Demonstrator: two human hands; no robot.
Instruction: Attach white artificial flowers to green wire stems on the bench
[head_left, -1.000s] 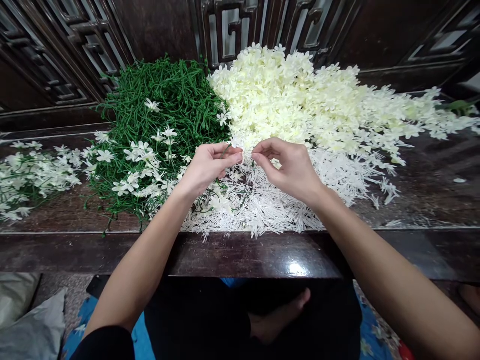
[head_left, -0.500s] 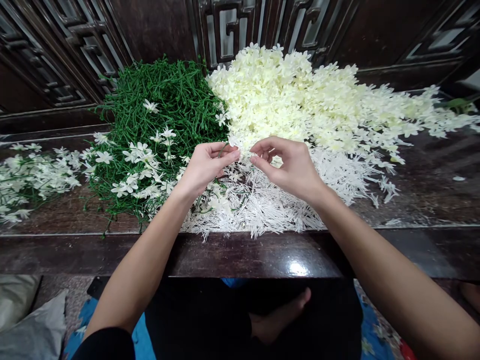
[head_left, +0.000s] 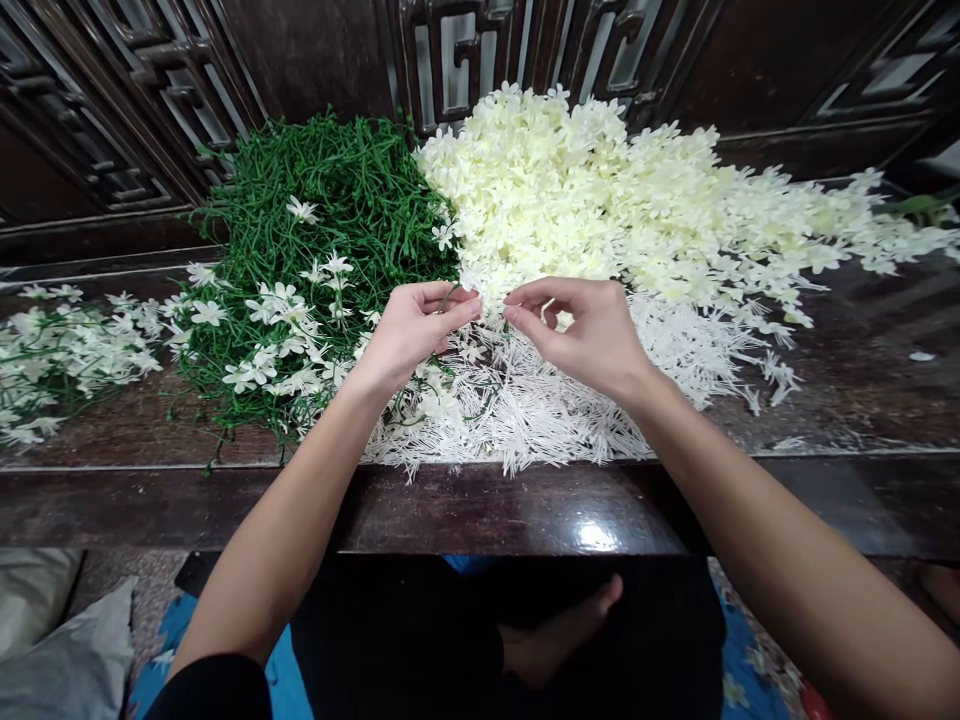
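Note:
My left hand is closed in a pinch on a thin green plastic stem, its tip pointing at my other hand. Just to the right, thumb and forefinger of my right hand are nearly together; whatever lies between them is too small to make out. A small gap separates the two hands. Beneath them spreads a heap of white thread-like stamens. Behind my right hand rises a big pile of cream artificial blossoms. A tangle of green stems lies beyond my left hand.
White flowers on green stems lie at the far left, and more rest on the green tangle. The dark wooden bench has a carved lattice back. Below its front edge are a bare foot and grey sacks.
My right hand has shifted slightly right, and its fingers look a little straighter. My left hand has barely moved and keeps its pinch on the stem.

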